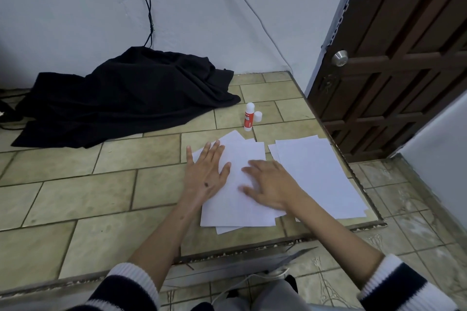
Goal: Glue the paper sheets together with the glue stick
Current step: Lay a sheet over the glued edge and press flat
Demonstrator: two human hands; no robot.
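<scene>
Both hands lie flat with fingers spread on a loose stack of white paper sheets [242, 199]: left hand [206, 171] at 9 o'clock, right hand [271, 184] at 3 o'clock. The uncapped red-labelled glue stick [248, 116] stands on the tiled surface [75, 197] at 12 o'clock, its white cap [258, 116] just beside it.

Pretty dim in here, flat cool light with a bluish cast and no clear single source. Shadows are soft, just faint ones under the forearms. No real glare except a small shine on the door knob [339, 58]. The right hand [270, 185] looks a bit smeared from motion blur. Wide lens bends the door [404, 58] and desk [75, 197] edges toward the corners.
</scene>
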